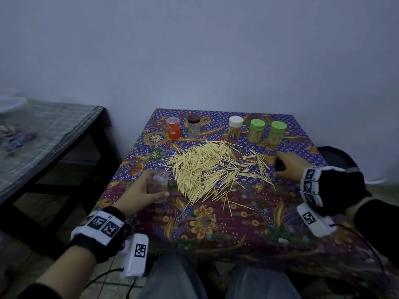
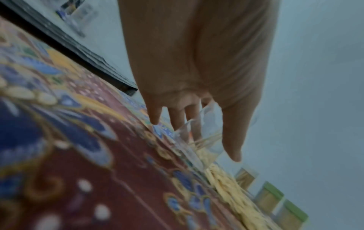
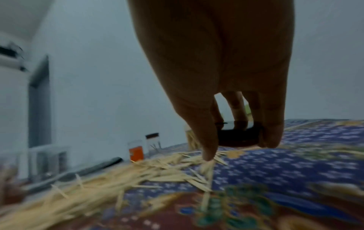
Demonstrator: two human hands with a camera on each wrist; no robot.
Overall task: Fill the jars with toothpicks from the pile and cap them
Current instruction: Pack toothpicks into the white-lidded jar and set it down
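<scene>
A loose pile of toothpicks (image 1: 207,167) lies across the middle of the patterned tablecloth (image 1: 226,221). At the pile's left edge my left hand (image 1: 151,188) grips a clear, uncapped jar (image 1: 158,182). In the left wrist view the fingers (image 2: 177,118) and thumb wrap round the clear jar (image 2: 204,132), which is low over the cloth. Right of the pile my right hand (image 1: 287,167) grips a dark round cap (image 1: 280,165). In the right wrist view the cap (image 3: 238,137) sits between thumb and fingers, just at the cloth.
Along the table's far edge stand an orange jar (image 1: 173,127), a brown-capped jar (image 1: 193,126), a white-capped jar (image 1: 235,127) and two green-capped jars (image 1: 257,131) (image 1: 277,133) holding toothpicks. A black bench with checked cloth (image 1: 54,130) stands left. The wall is close behind.
</scene>
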